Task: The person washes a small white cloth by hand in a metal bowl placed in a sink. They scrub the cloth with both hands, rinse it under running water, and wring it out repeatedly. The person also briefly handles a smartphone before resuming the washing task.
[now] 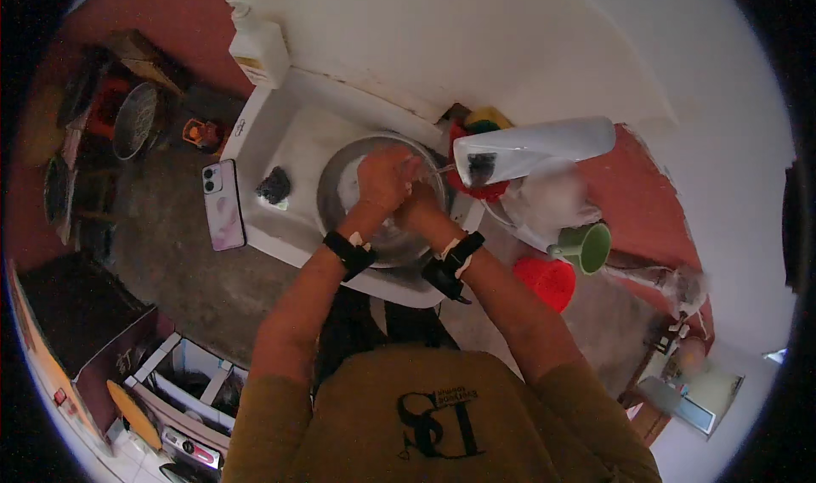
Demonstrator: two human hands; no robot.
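Note:
Both my hands are down in a round metal basin point(327, 193) that stands in a white sink point(306, 136). My left hand point(384, 176) is bent over the middle of the basin, its fingers meeting those of my right hand point(417, 204). Whether anything is held between them is hidden by the hands and blurred. Pale, shiny patches, perhaps water or suds, show inside the basin around them. A long white fixture point(535, 146), perhaps a tap, reaches towards the basin from the right. Left of the basin, a dark scouring pad point(275, 185) lies on the sink floor.
A smartphone point(224, 205) rests at the sink's left edge. A white jug-like bottle point(260, 53) stands at the back corner. To the right are a green mug point(585, 248), a red container point(547, 283) and a clear plastic bag point(554, 196). A round strainer point(135, 121) is at far left.

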